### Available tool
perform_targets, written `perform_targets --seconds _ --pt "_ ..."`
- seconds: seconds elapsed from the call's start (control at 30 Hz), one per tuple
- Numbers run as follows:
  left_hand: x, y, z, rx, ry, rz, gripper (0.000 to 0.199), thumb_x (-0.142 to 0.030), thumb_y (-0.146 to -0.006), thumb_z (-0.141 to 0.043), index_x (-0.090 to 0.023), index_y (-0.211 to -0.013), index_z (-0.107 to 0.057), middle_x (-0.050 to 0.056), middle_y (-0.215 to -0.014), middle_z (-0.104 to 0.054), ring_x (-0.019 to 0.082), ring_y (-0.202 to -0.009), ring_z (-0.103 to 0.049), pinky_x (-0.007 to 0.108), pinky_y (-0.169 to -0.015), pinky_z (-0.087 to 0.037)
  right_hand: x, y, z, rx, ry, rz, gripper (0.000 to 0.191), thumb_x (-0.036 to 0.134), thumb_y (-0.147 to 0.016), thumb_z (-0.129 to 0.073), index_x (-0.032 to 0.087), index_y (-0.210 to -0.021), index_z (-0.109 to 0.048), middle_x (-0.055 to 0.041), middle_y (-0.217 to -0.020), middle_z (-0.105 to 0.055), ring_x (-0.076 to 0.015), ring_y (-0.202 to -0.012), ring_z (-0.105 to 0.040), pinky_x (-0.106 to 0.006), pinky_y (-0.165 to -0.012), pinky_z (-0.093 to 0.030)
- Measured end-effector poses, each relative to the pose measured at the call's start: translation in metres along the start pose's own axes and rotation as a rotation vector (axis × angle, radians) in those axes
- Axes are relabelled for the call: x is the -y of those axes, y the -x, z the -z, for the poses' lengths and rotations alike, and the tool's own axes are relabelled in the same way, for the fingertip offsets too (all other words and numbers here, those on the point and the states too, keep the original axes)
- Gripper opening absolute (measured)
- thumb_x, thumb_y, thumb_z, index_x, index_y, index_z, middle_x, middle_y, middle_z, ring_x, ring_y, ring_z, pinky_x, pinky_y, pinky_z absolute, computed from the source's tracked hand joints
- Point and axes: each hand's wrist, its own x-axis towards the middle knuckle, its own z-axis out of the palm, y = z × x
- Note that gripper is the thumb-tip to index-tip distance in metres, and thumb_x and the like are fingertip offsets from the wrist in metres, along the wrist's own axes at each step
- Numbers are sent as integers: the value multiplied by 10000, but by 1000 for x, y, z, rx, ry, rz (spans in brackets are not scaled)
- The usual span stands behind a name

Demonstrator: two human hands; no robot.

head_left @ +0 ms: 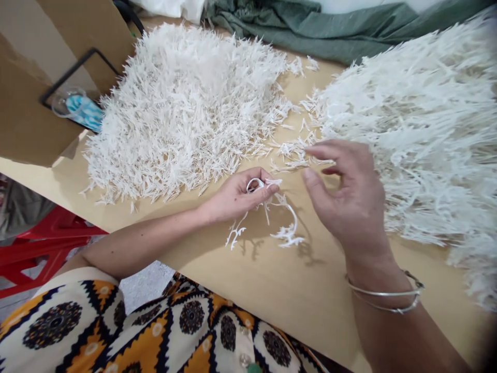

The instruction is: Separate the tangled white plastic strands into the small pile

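My left hand (pixel 248 194) pinches a few thin white branching strands (pixel 289 233) between thumb and fingers; they curl and dangle over the tan table. To its right, my right hand (pixel 345 191) is raised with thumb and fingers apart, holding nothing. Small white sprigs (pixel 291 150) lie loose just beyond the fingertips of my right hand. Behind my left hand is a large heap of short white sprigs (pixel 186 103). A second heap, of longer white strands (pixel 427 129), spreads on the right side, partly behind my right hand.
At the far left a cardboard box (pixel 23 83) stands beside a clear cup (pixel 70 101) and a blue-and-white item (pixel 91 114). Green cloth (pixel 303 26) lies along the back edge. A red stool (pixel 50 248) is below the table at left.
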Motion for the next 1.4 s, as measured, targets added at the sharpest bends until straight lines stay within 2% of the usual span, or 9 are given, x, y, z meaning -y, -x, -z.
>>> perform_targets --seconds 0.1,0.23,0.37,0.53,0.8,0.93,1.1,1.27,1.4 --pt "3 -1 -1 6 -31 -57 427 -599 -954 -687 -180 -986 -611 -53 -717 -516 83 -616 -453 226 -592 -362 13 2 0 206 -67 141 274 312 -971 -748 269 -1241 -744 -88 -1283 -737 -295 -1259 -677 -528 -1095 -540" --pt "4 -1 0 26 -171 -113 332 -505 -979 -674 -178 -961 -621 -53 -728 -518 83 -642 -446 226 -624 -362 17 4 -7 208 -45 178 54 272 -1014 -691 261 -1051 -729 -48 -1095 -767 -242 -1077 -718 -450 -987 -573" --pt "-2 0 2 103 -210 -111 315 -482 -1037 -588 -175 -976 -627 -32 -777 -558 90 -686 -469 227 -664 -391 7 5 -21 60 34 203 117 281 -1032 -624 249 -920 -636 -33 -901 -729 -225 -916 -703 -418 -868 -558" --pt "-6 4 3 382 -166 -112 263 -428 -1035 -616 -171 -1009 -666 -9 -830 -636 86 -705 -521 231 -707 -432 -31 2 -20 -242 5 -112 100 274 -1016 -589 228 -929 -606 -48 -872 -753 -178 -778 -683 -365 -741 -525" --pt "12 -8 11 136 448 -46 343 -484 -1026 -658 -237 -1263 -688 28 -998 -692 117 -850 -638 277 -856 -544 -48 2 -16 -215 109 -9 397 276 -963 -626 213 -1344 -715 -134 -1272 -743 -260 -1164 -720 -454 -899 -612" --pt "17 -13 12 96 665 8 351 -398 -987 -697 -212 -1285 -690 38 -1000 -747 127 -823 -678 316 -881 -560 -46 2 -18 -255 23 -73 344 406 -1053 -561 216 -1276 -742 -109 -1190 -755 -249 -1094 -731 -491 -936 -596" --pt "20 -14 15 108 708 28 377 -195 -906 -758 -231 -1279 -712 39 -1114 -799 145 -957 -769 334 -1012 -556 -45 1 -23 -416 -232 -73 464 511 -1137 -385 243 -1262 -742 -98 -1226 -765 -232 -1066 -742 -445 -863 -551" --pt "21 -16 15 149 669 -56 404 -194 -909 -805 -271 -1292 -703 29 -1211 -795 151 -1122 -776 330 -1116 -519 -36 2 -23 -495 -97 129 507 554 -1114 -347 291 -1431 -643 -109 -1364 -649 -284 -1198 -667 -477 -861 -533" --pt "14 -16 15 98 666 13 400 -132 -847 -756 -218 -1232 -686 18 -1031 -767 129 -936 -763 299 -953 -561 -27 5 -28 -500 -126 61 509 585 -1087 -420 259 -1415 -634 -137 -1365 -619 -299 -1212 -645 -521 -936 -538"
